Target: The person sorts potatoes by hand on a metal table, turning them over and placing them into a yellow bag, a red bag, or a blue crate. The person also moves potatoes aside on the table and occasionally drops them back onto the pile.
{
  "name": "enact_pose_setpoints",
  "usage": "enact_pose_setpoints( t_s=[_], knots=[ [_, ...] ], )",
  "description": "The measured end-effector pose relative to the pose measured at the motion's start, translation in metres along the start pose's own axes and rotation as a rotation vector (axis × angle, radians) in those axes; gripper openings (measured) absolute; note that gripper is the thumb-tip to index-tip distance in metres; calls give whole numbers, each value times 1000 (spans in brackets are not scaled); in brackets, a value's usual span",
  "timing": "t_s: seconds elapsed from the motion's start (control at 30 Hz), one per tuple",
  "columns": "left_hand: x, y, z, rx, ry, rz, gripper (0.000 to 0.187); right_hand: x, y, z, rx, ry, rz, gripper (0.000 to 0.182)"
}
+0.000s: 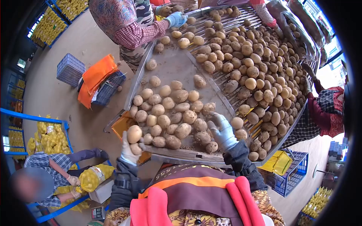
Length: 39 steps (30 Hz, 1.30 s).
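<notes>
Potatoes (183, 107) lie in a loose group on the metal tray (173, 64) in front of me. At the tray's near left corner, my gloved left hand (131, 148) is closed around potatoes (134, 134), one above another. My gloved right hand (223, 132) is over the near right part of the tray, fingers spread and nothing in its grip, beside potatoes at the fingertips. Right of the divider, a large heap of potatoes (264, 79) covers the slatted rollers. An orange bag (122, 126) hangs at the tray's left corner, partly behind my left hand.
Co-workers stand at the far left and right of the table; gloved hands (176, 19) handle potatoes at the far edge. At lower left a person holds a yellow net sack (90, 179). Blue crates (71, 69) and a crate with yellow bags (288, 169) stand on the floor.
</notes>
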State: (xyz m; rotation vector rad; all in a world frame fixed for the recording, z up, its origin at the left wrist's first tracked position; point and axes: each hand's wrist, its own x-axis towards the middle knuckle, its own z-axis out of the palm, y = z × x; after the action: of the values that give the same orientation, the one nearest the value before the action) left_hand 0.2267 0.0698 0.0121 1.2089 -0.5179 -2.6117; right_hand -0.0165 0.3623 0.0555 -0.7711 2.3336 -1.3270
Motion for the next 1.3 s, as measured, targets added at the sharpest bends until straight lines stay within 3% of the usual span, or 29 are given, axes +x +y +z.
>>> enact_pose_setpoints(
  t_s=[0.07, 0.1, 0.17, 0.2, 0.27, 0.33, 0.4, 0.43, 0.53, 0.6, 0.67, 0.7, 0.73, 0.8, 0.87, 0.9, 0.93, 0.97, 1.0, 1.07, 1.13, 1.2, 1.27, 1.3],
  knots=[
    [3, 35, -55, 497, 72, 102, 67, -1, 11, -13, -591, -104, 50, 63],
    [3, 35, -56, 492, 76, 99, 67, -4, 14, -8, -594, -110, 51, 63],
    [3, 33, -48, 648, 499, 202, 70, -10, 27, 10, -926, -239, 14, 77],
    [3, 31, -38, 645, 502, 202, 70, -6, 33, 20, -927, -243, 11, 77],
    [5, 20, -8, 403, 163, 243, 73, 4, 39, 41, -828, -298, -45, 76],
    [13, 2, 25, 76, -145, -22, 72, 22, 46, 55, -883, -246, -115, 64],
    [11, -18, 66, 46, -217, -96, 70, 31, 45, 51, -603, -221, -226, 55],
    [10, -27, 87, 23, -236, -112, 70, 27, 40, 49, -603, -212, -215, 55],
    [23, -60, 109, -5, -349, -208, 75, 5, -10, 29, 26, -246, -263, 57],
    [4, -81, 146, 263, -808, -281, 80, -17, -22, 25, 148, -222, -247, 56],
    [-9, -101, 167, 521, -891, -329, 85, -31, 15, 24, 174, -110, -136, 54],
    [-5, -111, 166, 534, -857, -397, 84, -38, 20, 10, 653, -101, 354, 50],
    [3, -112, 156, 554, -816, -457, 85, -47, 31, -3, 969, 68, 440, 37],
    [17, -113, 157, 569, -778, -472, 77, -80, 68, -39, 1514, 173, 411, 31],
    [25, -122, 157, 631, -649, -303, 64, -131, 88, -76, 1533, 491, 502, 35],
    [31, -127, 153, 644, -649, -310, 64, -168, 103, -97, 1564, 610, 506, 33],
    [38, -133, 148, 779, -638, -134, 56, -203, 115, -115, 1573, 706, 458, 34],
    [41, -137, 144, 910, -620, 46, 49, -244, 130, -125, 1465, 973, 512, 34],
    [42, -141, 146, 917, -614, 43, 49, -304, 170, -135, 1581, 1077, 472, 32],
    [42, -152, 153, 1463, -713, 370, 37, -394, 184, -143, 1460, 1453, 529, 29],
    [54, -168, 150, 1760, -867, 747, 49, -516, 234, -127, 1314, 1804, 587, 36],
    [52, -182, 166, 2101, -986, 873, 65, -583, 225, -110, 1363, 2137, 651, 45],
    [65, -201, 162, 2255, -1108, 859, 74, -521, 143, -100, 843, 2229, 1248, 57],
    [64, -207, 168, 2400, -1177, 844, 73, -533, 156, -103, 847, 2217, 1249, 57]
  ],
)
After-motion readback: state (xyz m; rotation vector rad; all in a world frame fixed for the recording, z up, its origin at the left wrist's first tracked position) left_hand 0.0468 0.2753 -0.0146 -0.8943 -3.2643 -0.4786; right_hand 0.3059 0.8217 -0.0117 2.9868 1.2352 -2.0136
